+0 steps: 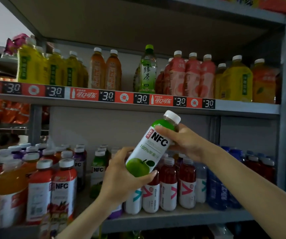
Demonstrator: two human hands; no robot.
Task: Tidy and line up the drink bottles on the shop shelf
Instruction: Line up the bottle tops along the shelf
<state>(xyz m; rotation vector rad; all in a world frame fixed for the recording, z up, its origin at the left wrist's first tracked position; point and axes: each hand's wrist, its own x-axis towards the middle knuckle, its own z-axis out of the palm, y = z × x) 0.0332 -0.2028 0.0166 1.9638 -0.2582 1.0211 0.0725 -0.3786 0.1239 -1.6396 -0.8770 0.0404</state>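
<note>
Both grips are on one bottle. The left grip (121, 176) wraps the base of the green-apple NFC bottle (153, 147), thumb across the apple picture. The right grip (187, 144) clasps it just under the white cap. The bottle is in the air, tilted cap-right, in front of the lower shelf (181, 219) and touching nothing on it.

Step, as I read it: bottle picked up and not yet placed. Matching green NFC bottles (98, 168) stand left of the hands, with bare shelf in front of them. That is probably its slot. The next move would be to bring it upright, carry it left and down, and set it label-out.

In the way are the red NFC bottles (62, 192), packed close on the left. The V-label bottles (168, 192) stand right under the hands and look easy to knock. The upper shelf (242, 107) with its price tags hangs just above the cap.
</note>
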